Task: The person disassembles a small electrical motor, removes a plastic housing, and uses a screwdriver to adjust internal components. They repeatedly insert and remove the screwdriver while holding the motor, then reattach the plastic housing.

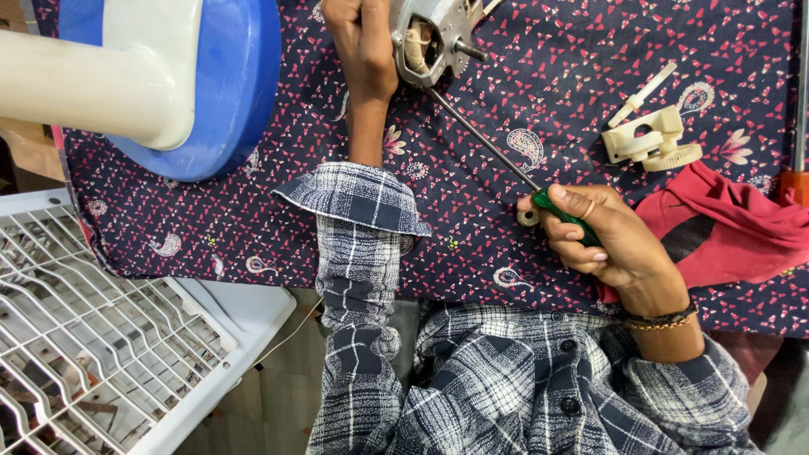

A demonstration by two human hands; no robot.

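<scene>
Patterned dark cloth (253, 227) covers table. Metal motor housing (430, 38) at far edge, left hand (362, 46) clamped around it, steadying. Right hand (602, 240) fisted on green-handled screwdriver (506, 160), tip driven into housing. Cream plastic gear parts (649, 139), red rag (725, 227) beside; white grille (101, 337) near left.

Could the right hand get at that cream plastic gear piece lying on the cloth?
Probably yes, though not freely: the right hand is gripping the green-handled screwdriver. The cream plastic gear piece lies uncovered just beyond it, with bare cloth between.
</scene>
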